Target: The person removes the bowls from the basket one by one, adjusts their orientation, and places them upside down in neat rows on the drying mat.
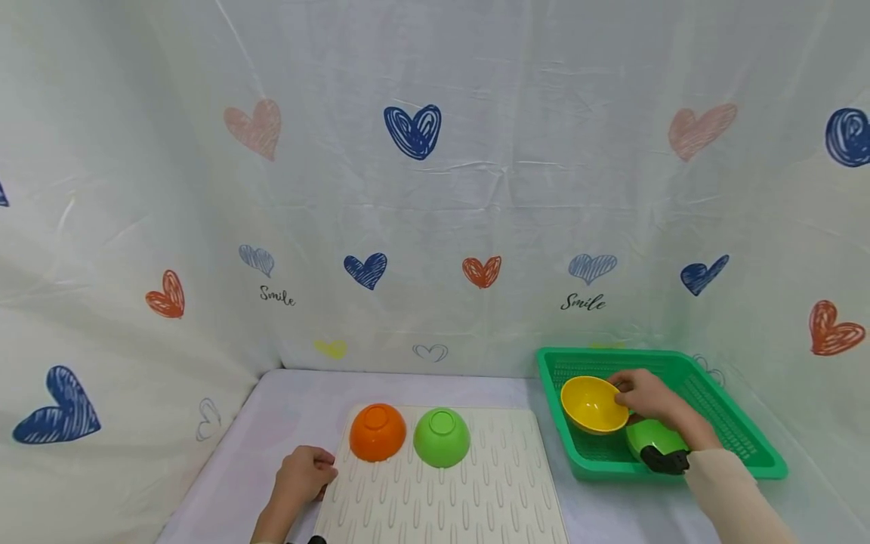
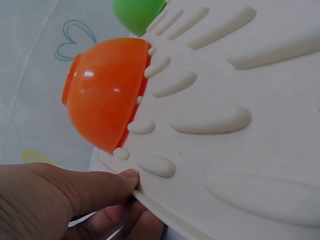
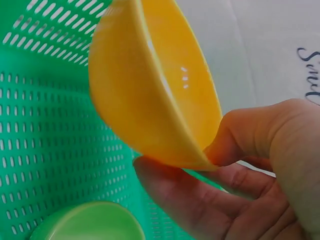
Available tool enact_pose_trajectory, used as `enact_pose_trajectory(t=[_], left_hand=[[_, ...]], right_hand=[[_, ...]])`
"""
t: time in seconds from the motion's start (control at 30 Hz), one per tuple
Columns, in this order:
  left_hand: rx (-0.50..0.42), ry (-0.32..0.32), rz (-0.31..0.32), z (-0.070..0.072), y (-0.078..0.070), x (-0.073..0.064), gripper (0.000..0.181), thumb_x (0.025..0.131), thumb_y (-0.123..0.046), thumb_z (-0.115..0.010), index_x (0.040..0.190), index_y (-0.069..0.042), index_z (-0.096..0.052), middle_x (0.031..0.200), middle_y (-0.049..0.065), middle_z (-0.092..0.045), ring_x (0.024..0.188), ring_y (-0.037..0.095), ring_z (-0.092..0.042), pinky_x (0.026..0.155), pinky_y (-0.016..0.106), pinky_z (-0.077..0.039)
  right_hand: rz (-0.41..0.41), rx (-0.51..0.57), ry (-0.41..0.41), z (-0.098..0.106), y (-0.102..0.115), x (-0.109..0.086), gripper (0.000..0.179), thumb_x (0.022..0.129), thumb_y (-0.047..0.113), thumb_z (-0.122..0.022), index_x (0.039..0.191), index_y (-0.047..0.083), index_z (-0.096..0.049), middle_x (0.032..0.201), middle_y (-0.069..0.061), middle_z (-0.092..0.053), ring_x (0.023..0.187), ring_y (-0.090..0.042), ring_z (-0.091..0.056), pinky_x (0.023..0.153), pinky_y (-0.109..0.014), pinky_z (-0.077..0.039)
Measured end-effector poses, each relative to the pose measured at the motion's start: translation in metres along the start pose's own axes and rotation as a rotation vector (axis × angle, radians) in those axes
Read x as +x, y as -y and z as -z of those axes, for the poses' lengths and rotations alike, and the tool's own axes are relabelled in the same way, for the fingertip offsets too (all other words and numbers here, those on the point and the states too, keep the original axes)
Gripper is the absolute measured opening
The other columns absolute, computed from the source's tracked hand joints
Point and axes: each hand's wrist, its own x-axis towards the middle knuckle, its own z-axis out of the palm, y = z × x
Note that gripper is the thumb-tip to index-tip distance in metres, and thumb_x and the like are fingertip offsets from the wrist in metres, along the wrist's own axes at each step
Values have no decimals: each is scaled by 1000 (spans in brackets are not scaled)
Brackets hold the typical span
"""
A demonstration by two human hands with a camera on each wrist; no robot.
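Observation:
In the head view my right hand (image 1: 646, 394) pinches the rim of a yellow bowl (image 1: 593, 406) over the green basket (image 1: 578, 462). The right wrist view shows the thumb inside the yellow bowl (image 3: 125, 85) and fingers beneath it. A green bowl (image 1: 654, 438) lies in the basket, partly behind the right wrist. My left hand (image 1: 302, 474) pinches the left edge of a white ridged mat (image 1: 503, 468), thumb on top and fingers under it. Upside down on the mat sit an orange bowl (image 1: 377, 433) and a light green bowl (image 1: 442, 438), side by side.
The basket stands to the right of the mat on a table with a pale cloth (image 1: 272, 423). A white curtain (image 1: 435, 211) printed with hearts hangs behind the table and along both sides. The basket's walls are slotted and rise around the green bowl.

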Motion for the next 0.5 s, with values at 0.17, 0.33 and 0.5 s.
enact_pose_trajectory(t=[0.17,0.33,0.5], left_hand=[[15,-2,2,1,-1,0,12,79,-8,-75,89,-2,-71,70,-1,-64,57,11,-58,53,27,-48],[30,-6,-7,1,0,0,13,79,-9,-75,90,-3,-71,71,-2,-64,59,12,-58,54,28,-47],[32,-9,-15,-1,1,1,12,79,-9,-75,89,-3,-71,71,-2,-65,58,12,-58,54,29,-47]], right_hand=[[38,56,-24,0,8,-7,40,93,5,-55,129,-12,-49,119,-31,-58,84,-26,-68,65,-38,-60],[80,68,-61,-5,26,-13,41,93,8,-57,130,-8,-51,124,-32,-56,83,-24,-69,64,-37,-60],[104,86,-85,-17,45,-18,40,93,9,-58,130,-4,-52,122,-28,-57,80,-22,-69,62,-35,-60]])
